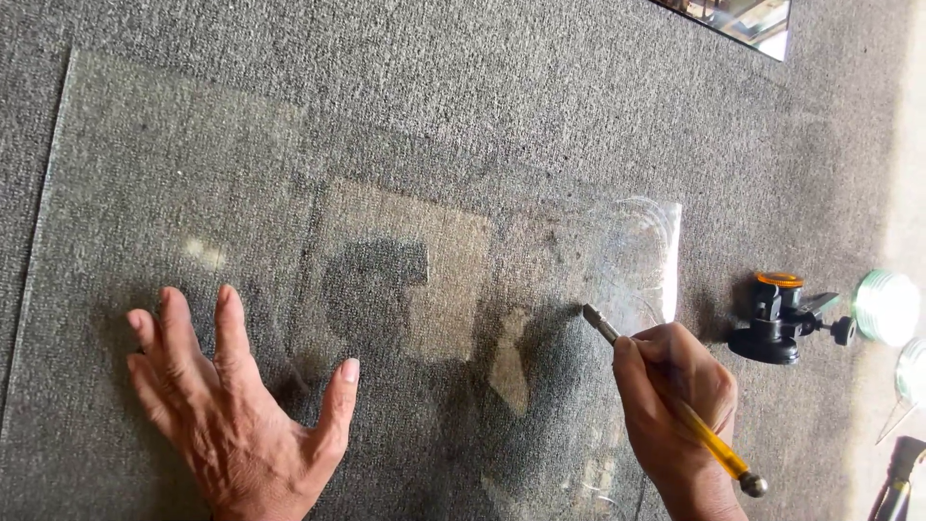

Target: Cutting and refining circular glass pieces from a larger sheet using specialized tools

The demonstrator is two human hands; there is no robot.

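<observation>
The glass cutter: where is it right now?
In the head view, the glass cutter is at lower right, gripped in the right hand, its tip on the glass sheet near the sheet's right edge.

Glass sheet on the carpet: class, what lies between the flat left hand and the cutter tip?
Only bare glass sheet separates the left hand from the glass cutter tip, head view.

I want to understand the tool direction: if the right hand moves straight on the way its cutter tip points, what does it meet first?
The right hand aims its glass cutter up-left across the glass sheet; only bare glass seems ahead.
</observation>
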